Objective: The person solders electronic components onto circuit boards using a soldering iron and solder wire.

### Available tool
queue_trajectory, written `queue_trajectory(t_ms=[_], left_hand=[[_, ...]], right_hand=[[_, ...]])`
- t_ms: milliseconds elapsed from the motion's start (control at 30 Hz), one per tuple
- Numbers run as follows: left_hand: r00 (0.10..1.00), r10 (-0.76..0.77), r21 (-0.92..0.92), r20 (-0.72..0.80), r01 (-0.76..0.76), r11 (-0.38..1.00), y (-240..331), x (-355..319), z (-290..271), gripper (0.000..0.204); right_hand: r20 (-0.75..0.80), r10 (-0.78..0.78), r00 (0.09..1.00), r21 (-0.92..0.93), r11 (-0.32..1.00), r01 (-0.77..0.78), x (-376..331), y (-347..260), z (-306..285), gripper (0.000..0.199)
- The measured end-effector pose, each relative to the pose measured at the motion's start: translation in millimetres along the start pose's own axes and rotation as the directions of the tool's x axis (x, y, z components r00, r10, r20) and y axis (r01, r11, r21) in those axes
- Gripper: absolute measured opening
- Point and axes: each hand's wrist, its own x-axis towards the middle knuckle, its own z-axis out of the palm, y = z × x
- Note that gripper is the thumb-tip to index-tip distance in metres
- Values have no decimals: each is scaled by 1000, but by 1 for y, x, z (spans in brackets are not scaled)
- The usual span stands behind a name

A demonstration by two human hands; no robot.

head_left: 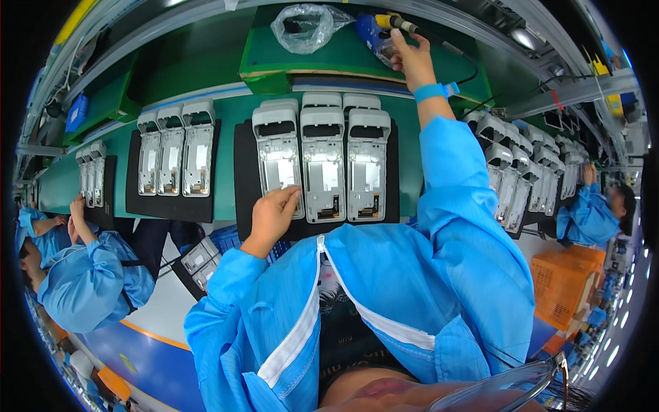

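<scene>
My left hand (pixel 273 214) has its fingers drawn together over the lower part of the left grey device housing (pixel 280 147). Whatever those fingertips may pinch is too small to make out. Beside it, in the front row, lie a middle housing (pixel 323 151) and a right housing (pixel 367 152), with white labels and small orange-brown connectors inside. Further housings show behind them. My right arm reaches far forward over the bench. At its end, my right hand (pixel 414 63) has its fingers on a corded soldering iron (pixel 403 24) with a yellow collar, at a blue stand (pixel 375 38).
A black mat (pixel 244 172) lies under the housings. A clear plastic bag (pixel 307 31) sits on the green shelf (pixel 322 60). More housings rest on mats to the left (pixel 170 154) and right (pixel 511 172). Co-workers sit at both sides; an orange crate (pixel 559 285) stands behind right.
</scene>
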Motion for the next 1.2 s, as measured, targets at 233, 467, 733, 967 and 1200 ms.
queue_trajectory(t_ms=[233, 467, 733, 967, 1200], left_hand=[[997, 77, -43, 4, -77, 996, -10, 7, 12, 17], [988, 150, -42, 42, -148, 988, -6, 5, 20, 19], [998, -60, -156, 14, 61, 986, 0, -6, 2, 24], [999, 30, -153, 32, -25, 988, -6, 2, 20, 27], [985, 125, -160, 120, -105, 981, 3, 6, 43, 26]], right_hand=[[167, -139, 976, -304, 934, 185, -118, 24, -31, 31], [295, -117, 948, -756, 578, 306, -199, 64, -33, 27], [133, 70, 989, -816, 575, 69, -270, 81, -65, 32], [6, 427, 904, -490, 790, -369, -264, 98, -59, 31], [-148, 464, 873, -387, 786, -483, -254, 99, -57, 34]])
